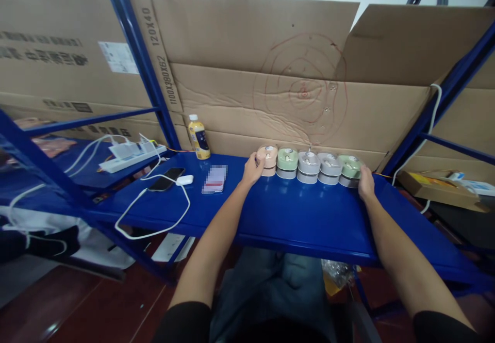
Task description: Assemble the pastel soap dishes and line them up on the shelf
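Note:
Several small rounded lidded boxes stand side by side in a row on the blue shelf [309, 224]. At the left end is a pink lidded box [267, 158], with my left hand [252, 170] curled around its outer side. Beside it come a green box [287, 161] and two grey boxes, one grey box [308, 165] having a shiny spot on top. The right end is a green lidded box [350, 166] on a grey base. My right hand [366, 183] presses its outer side, fingers partly hidden behind it.
A yellow bottle [199, 141] with a white cap stands at the back left. Nearby lie a dark phone [167, 179], a white cable [152, 232] and a blurred flat object [215, 179]. Cardboard [232, 38] backs the shelf; blue posts [141, 59] flank it. An open carton [441, 190] sits right.

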Action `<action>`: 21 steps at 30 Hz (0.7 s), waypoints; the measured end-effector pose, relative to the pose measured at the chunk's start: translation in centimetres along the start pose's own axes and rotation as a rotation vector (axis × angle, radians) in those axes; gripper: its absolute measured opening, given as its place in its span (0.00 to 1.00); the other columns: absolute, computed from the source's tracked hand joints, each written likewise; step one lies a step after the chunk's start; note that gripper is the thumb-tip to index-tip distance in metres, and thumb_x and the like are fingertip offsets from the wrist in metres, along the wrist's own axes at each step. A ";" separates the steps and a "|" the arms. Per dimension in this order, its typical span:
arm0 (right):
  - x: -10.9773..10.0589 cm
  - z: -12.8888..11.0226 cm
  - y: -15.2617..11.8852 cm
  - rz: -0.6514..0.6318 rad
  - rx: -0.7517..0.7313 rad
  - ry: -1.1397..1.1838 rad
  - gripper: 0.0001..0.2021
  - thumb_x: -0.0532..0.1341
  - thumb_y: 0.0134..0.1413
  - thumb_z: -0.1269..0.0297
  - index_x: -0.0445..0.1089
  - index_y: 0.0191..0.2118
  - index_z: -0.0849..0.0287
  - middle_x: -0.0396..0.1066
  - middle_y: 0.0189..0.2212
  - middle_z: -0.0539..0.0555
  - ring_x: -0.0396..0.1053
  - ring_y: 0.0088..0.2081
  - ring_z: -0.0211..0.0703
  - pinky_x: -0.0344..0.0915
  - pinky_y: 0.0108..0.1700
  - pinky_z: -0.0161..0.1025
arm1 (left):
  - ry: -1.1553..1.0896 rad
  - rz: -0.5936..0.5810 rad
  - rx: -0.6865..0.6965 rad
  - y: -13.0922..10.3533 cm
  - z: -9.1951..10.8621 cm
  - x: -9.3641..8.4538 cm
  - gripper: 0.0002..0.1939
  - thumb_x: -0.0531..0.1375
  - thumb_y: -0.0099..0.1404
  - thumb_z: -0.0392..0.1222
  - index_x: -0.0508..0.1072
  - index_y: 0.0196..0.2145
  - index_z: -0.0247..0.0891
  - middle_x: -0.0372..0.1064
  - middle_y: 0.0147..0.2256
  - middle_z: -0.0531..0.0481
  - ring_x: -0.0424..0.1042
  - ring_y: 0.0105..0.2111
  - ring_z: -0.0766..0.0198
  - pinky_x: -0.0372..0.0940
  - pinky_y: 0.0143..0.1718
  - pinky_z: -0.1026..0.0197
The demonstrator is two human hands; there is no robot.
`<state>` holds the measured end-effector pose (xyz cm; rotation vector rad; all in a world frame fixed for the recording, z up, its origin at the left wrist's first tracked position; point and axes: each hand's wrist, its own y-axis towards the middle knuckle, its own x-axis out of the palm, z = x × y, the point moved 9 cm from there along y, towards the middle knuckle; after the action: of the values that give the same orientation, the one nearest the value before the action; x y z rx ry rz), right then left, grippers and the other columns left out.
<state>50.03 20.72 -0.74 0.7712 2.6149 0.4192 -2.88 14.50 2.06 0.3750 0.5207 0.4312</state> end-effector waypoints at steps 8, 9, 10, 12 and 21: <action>1.1 -0.3 -0.1 -0.052 -0.020 -0.007 0.32 0.52 0.60 0.39 0.68 0.62 0.53 0.70 0.62 0.60 0.65 0.64 0.60 0.57 0.66 0.55 | -0.012 -0.003 -0.066 0.6 -1.5 -0.4 0.30 0.60 0.71 0.51 0.62 0.66 0.38 0.73 0.59 0.38 0.73 0.59 0.51 0.65 0.60 0.52; 1.4 -0.4 -0.2 -0.068 -0.022 -0.008 0.32 0.53 0.59 0.39 0.68 0.62 0.52 0.71 0.62 0.60 0.66 0.63 0.59 0.57 0.66 0.55 | -0.005 0.008 -0.082 0.6 -1.7 -0.6 0.30 0.60 0.70 0.51 0.62 0.66 0.38 0.73 0.59 0.38 0.73 0.60 0.51 0.65 0.61 0.52; 1.8 -0.5 -0.4 -0.088 -0.023 -0.008 0.32 0.53 0.59 0.39 0.68 0.62 0.51 0.71 0.61 0.59 0.66 0.63 0.59 0.58 0.66 0.55 | 0.002 0.019 -0.098 0.7 -1.9 -0.9 0.31 0.60 0.70 0.52 0.62 0.66 0.39 0.73 0.59 0.38 0.72 0.60 0.50 0.65 0.61 0.51; 2.5 -1.0 -0.9 -0.128 -0.026 -0.002 0.33 0.54 0.59 0.38 0.68 0.63 0.50 0.71 0.61 0.59 0.67 0.63 0.59 0.58 0.66 0.55 | 0.016 0.044 -0.127 0.9 -2.3 -1.6 0.30 0.60 0.70 0.53 0.62 0.65 0.40 0.73 0.59 0.38 0.72 0.61 0.49 0.64 0.61 0.51; 5.1 -3.7 -3.5 -0.267 -0.055 -0.035 0.38 0.59 0.56 0.35 0.64 0.66 0.52 0.71 0.61 0.62 0.69 0.61 0.60 0.61 0.64 0.55 | 0.055 0.138 -0.219 1.3 -3.5 -4.3 0.30 0.56 0.72 0.57 0.61 0.65 0.38 0.70 0.62 0.35 0.68 0.63 0.46 0.61 0.64 0.48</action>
<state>42.87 20.16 -0.21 0.3998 2.6129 0.3926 -8.55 14.35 1.55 0.1894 0.4967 0.6268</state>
